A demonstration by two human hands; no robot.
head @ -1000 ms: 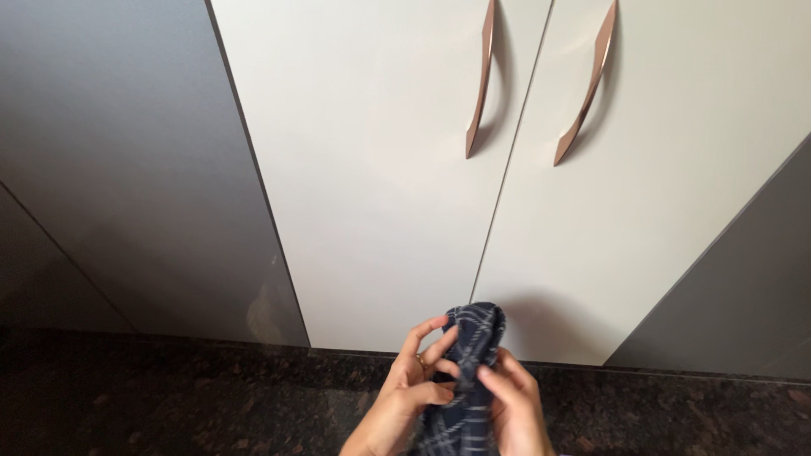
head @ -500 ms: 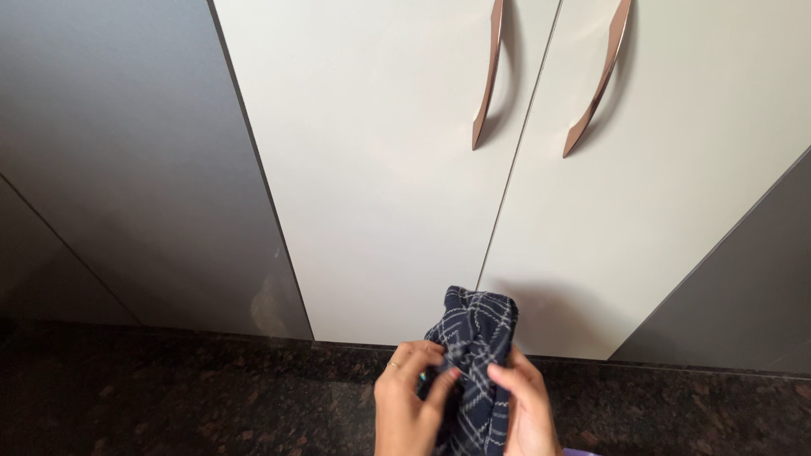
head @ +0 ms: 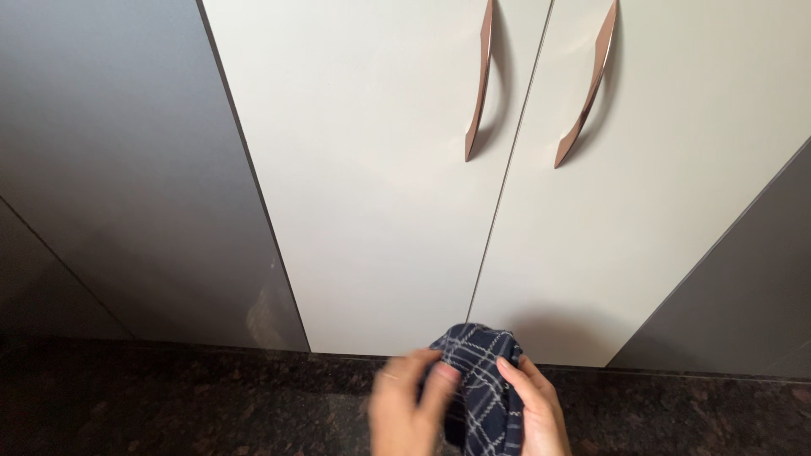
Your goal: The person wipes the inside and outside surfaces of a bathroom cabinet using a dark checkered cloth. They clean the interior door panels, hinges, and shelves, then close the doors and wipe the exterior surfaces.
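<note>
A dark blue checked cloth [head: 483, 384] is bunched up at the bottom of the head view, above a dark speckled stone counter [head: 169, 405]. My left hand [head: 405, 409] grips its left side; the hand is blurred. My right hand [head: 536, 409] holds the cloth's right side, fingers laid over the fabric. Both wrists run off the lower edge of the frame.
Two pale cupboard doors stand behind the counter, each with a curved copper handle, the left handle [head: 480, 84] and the right handle [head: 587, 84]. Grey panels [head: 110, 169] flank the doors on both sides.
The cloth has sunk a little and looks more bunched. My left hand has shifted across the cloth and is now blurred; my right hand stays on the right side.
</note>
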